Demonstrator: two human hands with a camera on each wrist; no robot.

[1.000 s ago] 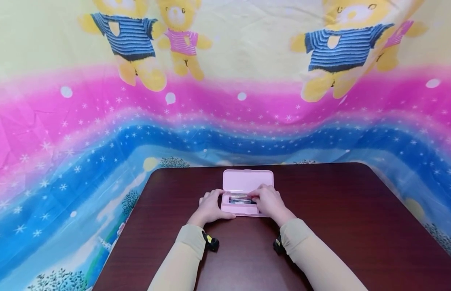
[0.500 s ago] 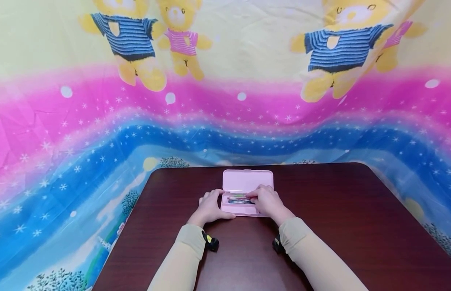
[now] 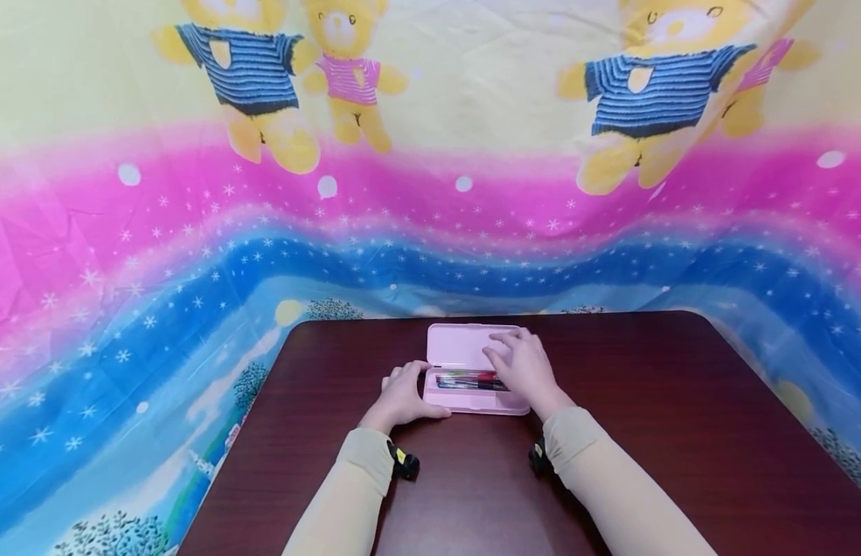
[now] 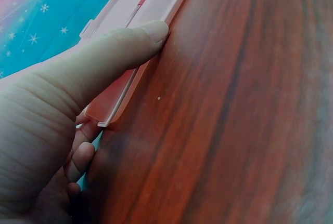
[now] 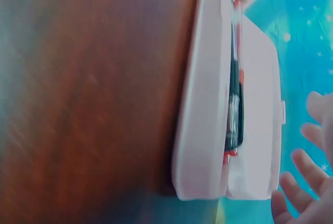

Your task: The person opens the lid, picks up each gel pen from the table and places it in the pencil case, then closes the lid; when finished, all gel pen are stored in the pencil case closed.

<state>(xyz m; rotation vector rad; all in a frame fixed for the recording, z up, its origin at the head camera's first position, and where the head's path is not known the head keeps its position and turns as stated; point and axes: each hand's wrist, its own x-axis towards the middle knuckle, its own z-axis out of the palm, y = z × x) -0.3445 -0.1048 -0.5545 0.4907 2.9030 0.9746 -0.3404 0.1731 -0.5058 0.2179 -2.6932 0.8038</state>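
A pink pencil case [image 3: 465, 400] lies with its lid [image 3: 456, 345] raised at the back. Several pens [image 3: 465, 381], some with red and black parts, lie in its rear compartment. My left hand [image 3: 400, 395] grips the left end, its thumb [image 4: 125, 50] on the front rim and its fingers around the end and back. Above the right part of the case, in front of the lid, hovers my right hand [image 3: 530, 371], fingers apart and holding nothing. In the right wrist view its spread fingers [image 5: 299, 193] are away from the pens [image 5: 235, 109].
The dark red-brown table [image 3: 632, 432] extends around the case on all sides. Behind its far edge hangs a cloth [image 3: 430, 193] printed with bears and snowflakes. Each wrist wears a small black camera [image 3: 405, 462].
My right hand has let go of the pens and risen up and to the right, out of the case. Red pen parts now show. My left hand has stayed in place.
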